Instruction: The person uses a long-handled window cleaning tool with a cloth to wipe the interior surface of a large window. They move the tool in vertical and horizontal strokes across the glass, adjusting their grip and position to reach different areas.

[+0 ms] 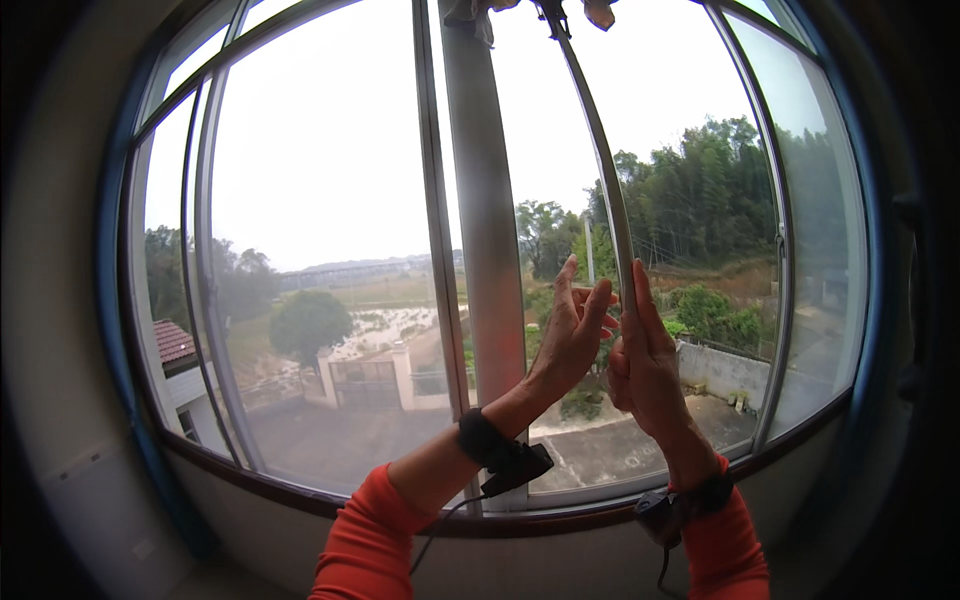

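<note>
A long, thin grey pole (607,175) runs down from the top edge of the view to my hands, in front of the window. My right hand (647,365) is closed around its lower part, the index finger stretched up along it. Just left of the pole, my left hand (573,335) is raised with its fingers apart and nothing visibly in it. At the pole's upper end a dark clamp-like piece (552,12) shows, cut off by the view's edge. What it carries is out of sight.
A wide window (475,200) with grey metal frames spans the view. Blue curtains (868,250) hang at its sides. A grey cloth-like thing (470,18) and an orange-brown thing (600,13) show at the top. Black devices with cables are strapped to both wrists. Trees and a yard lie outside.
</note>
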Motion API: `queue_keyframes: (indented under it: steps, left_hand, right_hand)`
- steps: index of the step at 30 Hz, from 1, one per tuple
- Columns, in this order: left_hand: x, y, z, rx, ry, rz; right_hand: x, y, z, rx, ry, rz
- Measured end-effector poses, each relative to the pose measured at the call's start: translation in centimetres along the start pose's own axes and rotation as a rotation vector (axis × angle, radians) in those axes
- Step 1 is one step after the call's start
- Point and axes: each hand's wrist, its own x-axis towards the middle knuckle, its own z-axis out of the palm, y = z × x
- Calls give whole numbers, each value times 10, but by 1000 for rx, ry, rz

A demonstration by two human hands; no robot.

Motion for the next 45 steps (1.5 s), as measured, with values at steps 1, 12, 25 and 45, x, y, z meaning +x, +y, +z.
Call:
queue_keyframes:
  steps: [1,12,25,45]
  left_hand:
    - [0,0,0,-8,10,-4]
    - [-24,-10,3,53,-72,-43]
    - [-38,-26,-9,42,-21,-132]
    - [126,69,62,597,-24,-108]
  right_hand:
    - [-12,2,-5,-4,-4,33]
    - [-95,8,-15,44,23,99]
    - [-47,-4,-25,-121,7,89]
    - [-6,-11,-25,-165,81,-71]
